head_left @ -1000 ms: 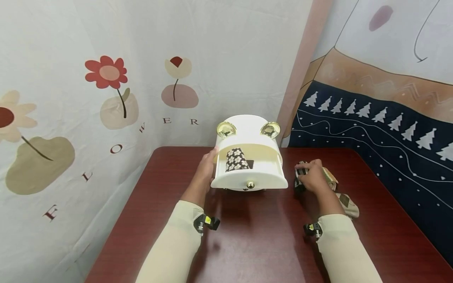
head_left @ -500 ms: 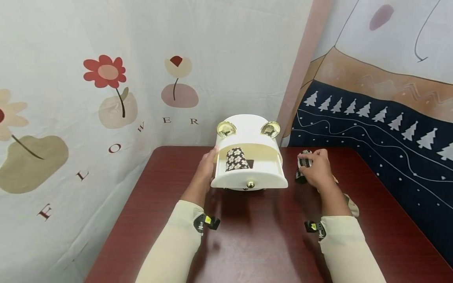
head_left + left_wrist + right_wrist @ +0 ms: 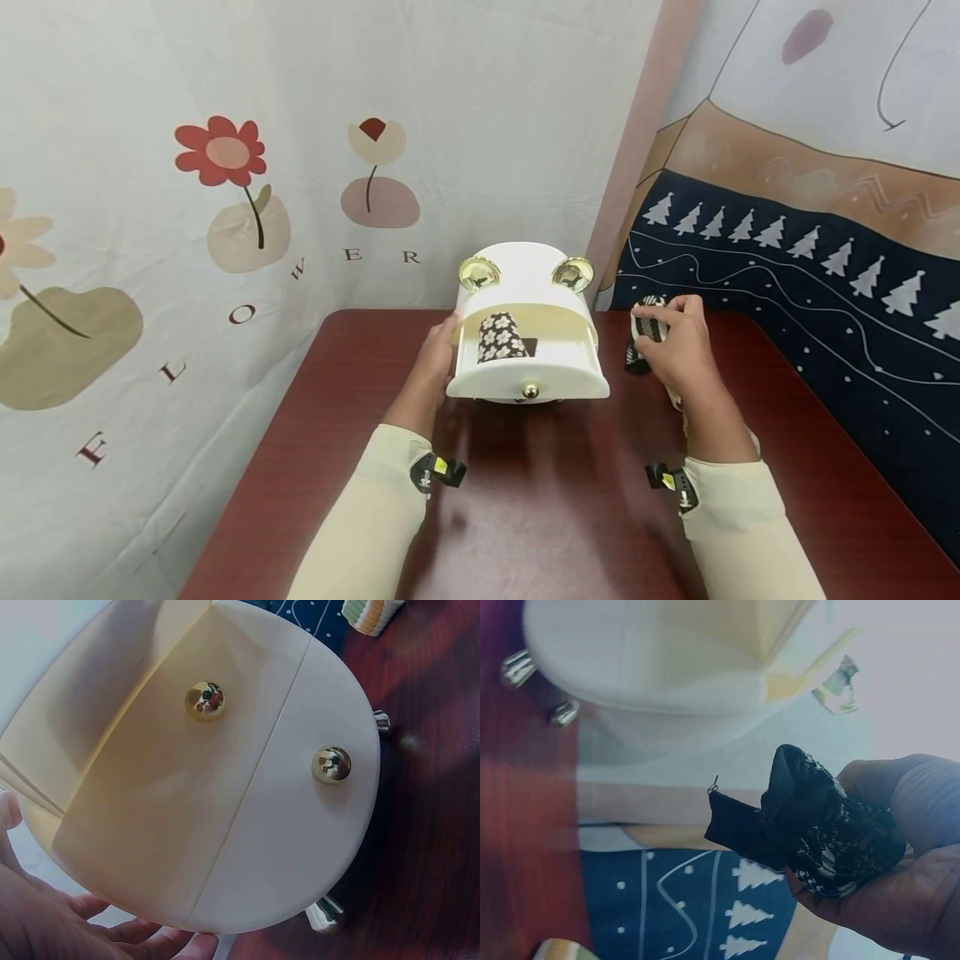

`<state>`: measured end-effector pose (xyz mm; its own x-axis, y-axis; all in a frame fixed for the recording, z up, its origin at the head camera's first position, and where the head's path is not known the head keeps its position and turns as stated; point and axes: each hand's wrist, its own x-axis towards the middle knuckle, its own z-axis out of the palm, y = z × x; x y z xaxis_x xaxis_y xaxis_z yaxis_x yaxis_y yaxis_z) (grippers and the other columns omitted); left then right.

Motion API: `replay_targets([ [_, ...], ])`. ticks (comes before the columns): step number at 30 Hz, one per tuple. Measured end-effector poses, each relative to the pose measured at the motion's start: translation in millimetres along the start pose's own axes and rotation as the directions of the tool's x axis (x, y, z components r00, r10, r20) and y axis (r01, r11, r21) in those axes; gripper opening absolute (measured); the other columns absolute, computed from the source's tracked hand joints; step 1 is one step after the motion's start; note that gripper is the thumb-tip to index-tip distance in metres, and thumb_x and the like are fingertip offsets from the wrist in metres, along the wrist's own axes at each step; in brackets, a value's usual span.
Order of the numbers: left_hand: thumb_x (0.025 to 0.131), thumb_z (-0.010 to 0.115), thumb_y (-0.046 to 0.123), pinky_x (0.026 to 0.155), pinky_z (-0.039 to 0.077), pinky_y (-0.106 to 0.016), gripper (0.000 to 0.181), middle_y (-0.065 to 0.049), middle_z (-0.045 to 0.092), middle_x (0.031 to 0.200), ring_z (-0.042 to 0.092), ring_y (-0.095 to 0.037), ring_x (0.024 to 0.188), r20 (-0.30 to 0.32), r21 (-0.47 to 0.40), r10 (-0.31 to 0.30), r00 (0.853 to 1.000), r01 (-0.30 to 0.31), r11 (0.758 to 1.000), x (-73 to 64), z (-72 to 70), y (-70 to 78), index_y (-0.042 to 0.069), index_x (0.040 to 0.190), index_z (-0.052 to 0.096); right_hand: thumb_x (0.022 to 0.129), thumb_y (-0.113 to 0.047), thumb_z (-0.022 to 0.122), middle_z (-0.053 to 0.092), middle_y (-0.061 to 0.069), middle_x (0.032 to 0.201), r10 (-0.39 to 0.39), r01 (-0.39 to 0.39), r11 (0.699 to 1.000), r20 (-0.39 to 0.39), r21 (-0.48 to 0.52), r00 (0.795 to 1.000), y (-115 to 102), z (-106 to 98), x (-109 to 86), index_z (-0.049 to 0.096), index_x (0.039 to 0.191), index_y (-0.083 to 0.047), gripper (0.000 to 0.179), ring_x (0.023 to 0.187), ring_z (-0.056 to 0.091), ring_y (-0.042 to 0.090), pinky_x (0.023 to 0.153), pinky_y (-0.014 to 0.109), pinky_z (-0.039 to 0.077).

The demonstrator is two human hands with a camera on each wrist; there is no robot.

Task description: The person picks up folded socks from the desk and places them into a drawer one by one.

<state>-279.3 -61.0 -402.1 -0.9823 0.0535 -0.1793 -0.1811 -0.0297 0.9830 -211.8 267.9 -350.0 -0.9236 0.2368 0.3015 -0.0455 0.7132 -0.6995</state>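
Note:
A white, rounded cabinet (image 3: 525, 268) with two gold domes on top stands at the table's back, its upper drawer (image 3: 528, 379) pulled out. Inside lies a rolled black sock (image 3: 501, 337) with white flowers. My left hand (image 3: 433, 362) rests against the cabinet's left side; the left wrist view has its fingers (image 3: 142, 930) along the rim. To the right of the cabinet, my right hand (image 3: 682, 346) pinches a rolled black-and-white patterned sock (image 3: 645, 332) between thumb and fingers. In the right wrist view that sock (image 3: 821, 832) is raised off the table, a dark end sticking out.
Beneath my right forearm a beige sock (image 3: 675, 398) partly shows, mostly hidden. The left wrist view has a striped rolled sock (image 3: 371, 615) on the red-brown table (image 3: 525, 517). Printed cloths (image 3: 525, 125) hang behind the table.
My right hand has lifted the black-and-white sock up and away from the other rolled socks, toward the table's back. The left hand and cabinet stay put.

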Motion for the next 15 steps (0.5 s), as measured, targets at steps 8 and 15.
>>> replay_targets([
  [8, 0.11, 0.044, 0.064, 0.091, 0.049, -0.043, 0.068, -0.008, 0.063, 0.119, 0.06, -0.02, 0.105, -0.011, 0.003, -0.01, 1.0, 0.01, 1.0, -0.5, -0.4, -0.5, 0.012, 0.154, 0.049, 0.091, 0.004, 0.072, 0.036, 0.018, 0.133, -0.054, 0.054, 0.998, -0.036, 0.019, 0.998, -23.1, -9.3, -6.1, 0.077, 0.135, -0.004, 0.044, 0.129, 0.043, 0.037, 0.091, 0.044, 0.059],
  [15, 0.11, 0.043, 0.065, 0.097, 0.047, -0.047, 0.068, -0.009, 0.063, 0.12, 0.059, -0.022, 0.111, -0.014, 0.013, -0.01, 1.0, 0.01, 1.0, -0.8, -1.0, -0.2, 0.011, 0.152, 0.051, 0.091, 0.003, 0.074, 0.038, 0.018, 0.133, -0.139, 0.141, 0.99, -0.079, 0.018, 0.987, -45.5, -15.3, -13.8, 0.079, 0.132, -0.006, 0.043, 0.127, 0.043, 0.034, 0.08, 0.012, 0.042],
])
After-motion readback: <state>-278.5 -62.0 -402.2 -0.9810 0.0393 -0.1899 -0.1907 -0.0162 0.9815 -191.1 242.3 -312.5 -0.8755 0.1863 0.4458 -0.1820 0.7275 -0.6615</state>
